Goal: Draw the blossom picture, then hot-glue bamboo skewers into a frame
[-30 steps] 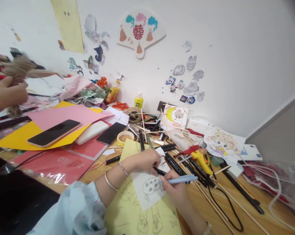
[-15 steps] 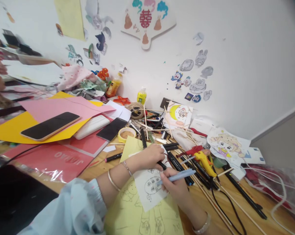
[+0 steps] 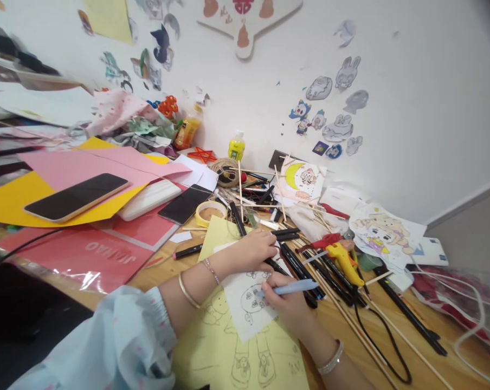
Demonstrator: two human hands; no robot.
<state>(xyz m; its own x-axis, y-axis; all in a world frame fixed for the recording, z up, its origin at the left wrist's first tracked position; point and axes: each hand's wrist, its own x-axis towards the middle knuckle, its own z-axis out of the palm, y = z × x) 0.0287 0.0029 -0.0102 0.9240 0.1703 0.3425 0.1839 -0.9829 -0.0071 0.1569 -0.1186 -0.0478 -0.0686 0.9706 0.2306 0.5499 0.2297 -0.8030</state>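
Observation:
My right hand (image 3: 288, 303) is closed around a light blue pen (image 3: 297, 286). The pen's tip points at a white sheet (image 3: 245, 325) with small drawings inside a round outline. My left hand (image 3: 251, 252) rests over the upper part of this sheet, its fingers bent and pressed together. What lies under those fingertips is hidden. A black marker (image 3: 276, 266) shows just beside its thumb, partly covered by my right hand. Beneath the white sheet lies a yellow sheet (image 3: 283, 360) with a pencil-like line drawing, its legs and shoes visible.
A yellow glue gun (image 3: 346, 264), several black markers (image 3: 296, 262) and thin wooden sticks crowd the right side. A tape roll (image 3: 211, 213) and phones (image 3: 77, 197) lie to the left. Behind stand bottles (image 3: 236, 146) against the wall.
The view has shifted slightly, so the wall appears higher. My right hand still holds the pen close to the round drawing. My left hand stays over the white sheet.

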